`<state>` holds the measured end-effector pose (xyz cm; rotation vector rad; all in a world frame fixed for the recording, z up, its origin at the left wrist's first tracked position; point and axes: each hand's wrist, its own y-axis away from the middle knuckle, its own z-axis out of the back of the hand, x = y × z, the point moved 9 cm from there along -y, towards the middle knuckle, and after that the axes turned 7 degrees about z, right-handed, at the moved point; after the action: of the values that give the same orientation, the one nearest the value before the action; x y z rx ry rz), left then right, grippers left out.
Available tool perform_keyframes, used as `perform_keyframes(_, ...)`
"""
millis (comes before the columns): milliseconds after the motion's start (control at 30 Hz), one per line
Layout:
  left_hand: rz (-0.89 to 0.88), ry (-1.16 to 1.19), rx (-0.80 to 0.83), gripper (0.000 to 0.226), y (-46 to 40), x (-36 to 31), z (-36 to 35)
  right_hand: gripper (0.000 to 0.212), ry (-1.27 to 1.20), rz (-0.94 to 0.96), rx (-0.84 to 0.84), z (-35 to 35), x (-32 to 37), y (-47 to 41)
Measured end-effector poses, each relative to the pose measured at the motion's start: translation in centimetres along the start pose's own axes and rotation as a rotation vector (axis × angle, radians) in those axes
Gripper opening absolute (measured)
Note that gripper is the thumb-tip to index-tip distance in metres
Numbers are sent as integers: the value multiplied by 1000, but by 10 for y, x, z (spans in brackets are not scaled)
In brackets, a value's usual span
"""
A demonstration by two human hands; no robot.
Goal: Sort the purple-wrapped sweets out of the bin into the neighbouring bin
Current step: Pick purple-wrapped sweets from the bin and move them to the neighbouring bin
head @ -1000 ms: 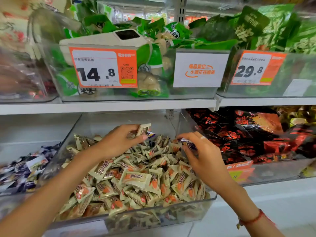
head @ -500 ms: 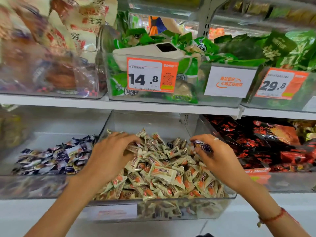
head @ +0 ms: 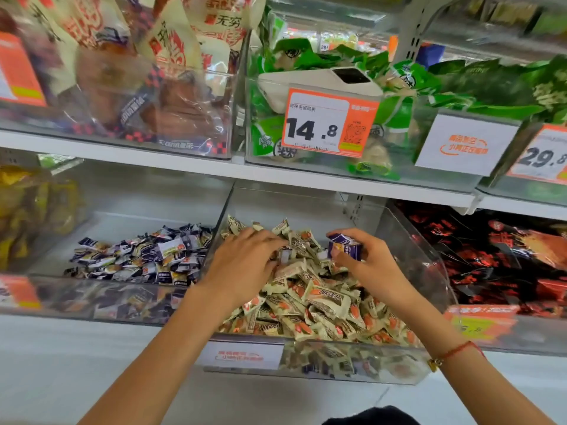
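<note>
A clear bin (head: 414,240) on the lower shelf holds a heap of cream-and-orange wrapped sweets (head: 319,302). My right hand (head: 365,265) hovers over the heap's back right and pinches a purple-wrapped sweet (head: 345,247) between thumb and fingers. My left hand (head: 245,259) lies palm down on the heap's back left, fingers spread among the wrappers; what is under it is hidden. The neighbouring clear bin (head: 122,305) to the left holds a pile of purple-wrapped sweets (head: 144,256).
A bin of red-and-black packets (head: 497,256) stands to the right. Above are a shelf edge (head: 276,176), a bin of green packets (head: 337,87) with a 14.8 price tag (head: 325,124), and a bin of bagged snacks (head: 122,87). Yellow packets (head: 27,210) sit far left.
The view has swung left and closer, showing more of the left bin. My left hand has let go of a cream sweet and settled flat on the heap. My right hand still holds the purple sweet.
</note>
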<state>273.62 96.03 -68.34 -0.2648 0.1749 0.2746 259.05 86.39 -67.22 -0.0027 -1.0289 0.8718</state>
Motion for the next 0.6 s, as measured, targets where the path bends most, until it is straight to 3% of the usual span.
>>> perform_keyframes(100,-34,-89,90,49,-3,1,-10,20,-116,-99,-30,-1,-6,-2)
perform_keyframes(200,-78,-129,32,50,-3,-4,-4,23,-164,-134,-43,-4,-4,0)
perform_keyframes(333,-185,-70,105,73,-2,-12,-15,25,-223,-136,-47,-10,1,4)
perform_keyframes(433,-173,-114,139,63,-2,-10,-19,25,-260,-152,-101,-6,5,9)
perform_keyframes(533,-162,-190,74,52,-2,-9,-13,22,-316,-178,-156,0,5,14)
perform_keyframes(600,-125,-202,12,33,-3,-7,-9,18,-346,-185,-186,2,6,15)
